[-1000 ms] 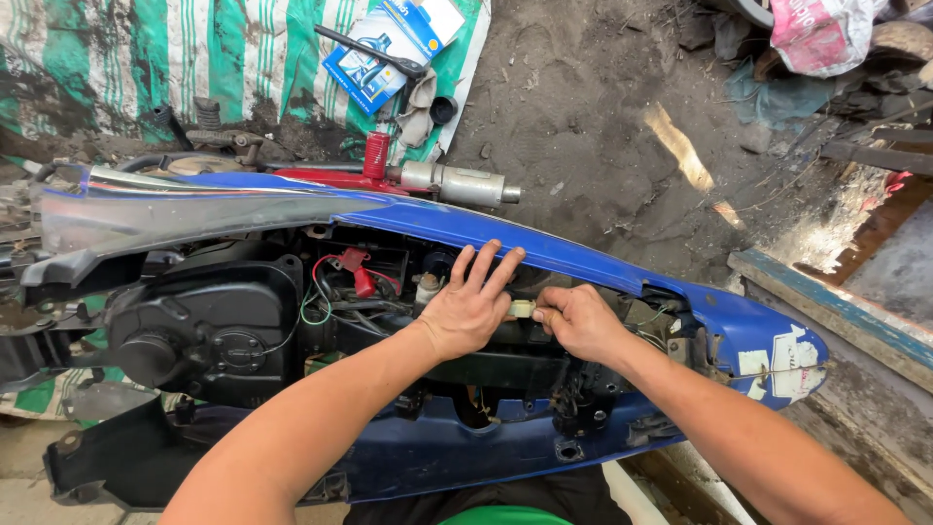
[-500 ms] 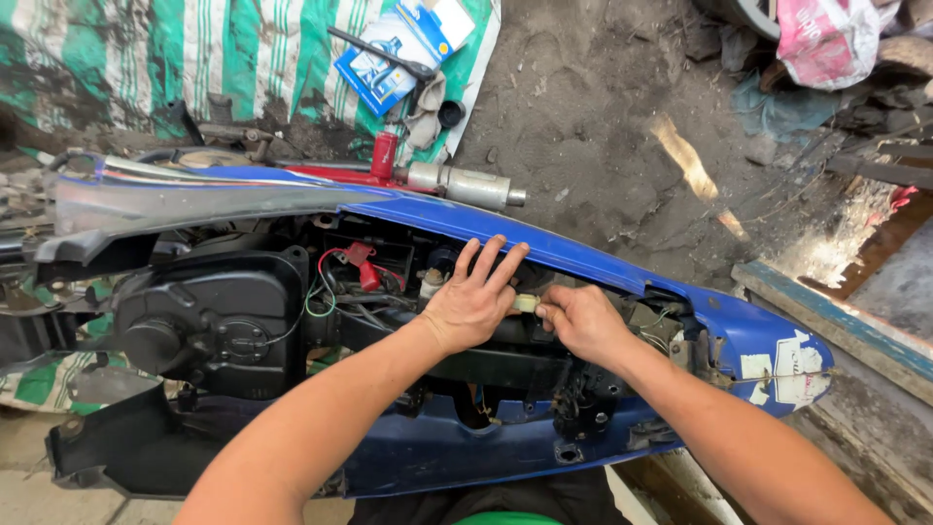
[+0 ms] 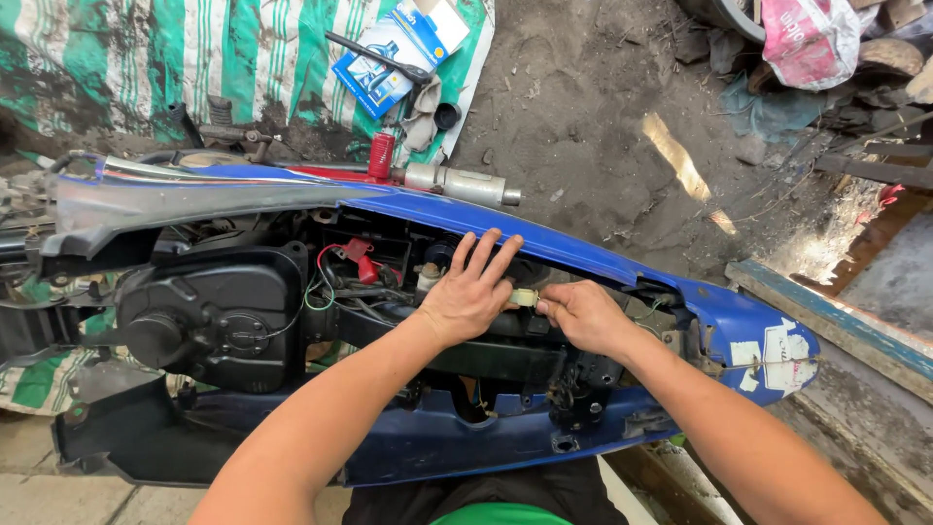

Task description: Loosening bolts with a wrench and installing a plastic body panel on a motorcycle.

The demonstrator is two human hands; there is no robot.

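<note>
Both hands deep in the opened blue scooter body (image 3: 583, 255), meeting over a small pale connector (image 3: 525, 297) above the dark frame. Left hand (image 3: 471, 292) spread flat, fingers apart, thumb side touching the connector, seemingly steadying it. Right hand (image 3: 580, 316) pinched together on the connector's other end, probably for a firm pull or push. Red-capped wiring (image 3: 364, 262) just left; black air-filter housing (image 3: 219, 311) further left, well apart.

Glossy blue plastic fairing (image 3: 583, 255); matt black plastic housing (image 3: 224, 311); rough dirt ground (image 3: 603, 117).
</note>
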